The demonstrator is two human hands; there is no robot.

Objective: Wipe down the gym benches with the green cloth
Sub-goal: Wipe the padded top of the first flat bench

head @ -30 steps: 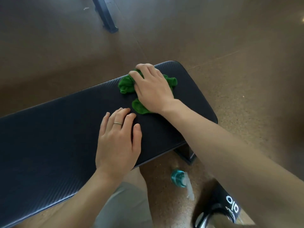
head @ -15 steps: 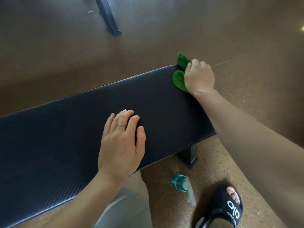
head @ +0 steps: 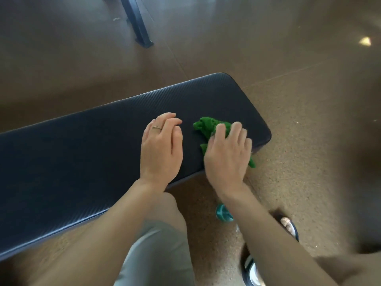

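A long black padded gym bench (head: 86, 153) runs from the lower left to the middle right. The green cloth (head: 208, 126) lies crumpled near the bench's right end, at its near edge, with a corner hanging off. My right hand (head: 226, 153) presses down on the cloth with fingers bent over it. My left hand (head: 161, 147), with a ring on one finger, rests flat on the pad just left of the cloth.
A teal-capped spray bottle (head: 223, 212) lies on the speckled floor below the bench's near edge. My foot in a black sandal (head: 288, 226) stands to its right. A dark metal equipment leg (head: 138, 21) rises at the top left. My knee is under my arms.
My right hand has dragged the cloth from the bench's far right corner back to the near edge. The left hand has stayed on the pad.
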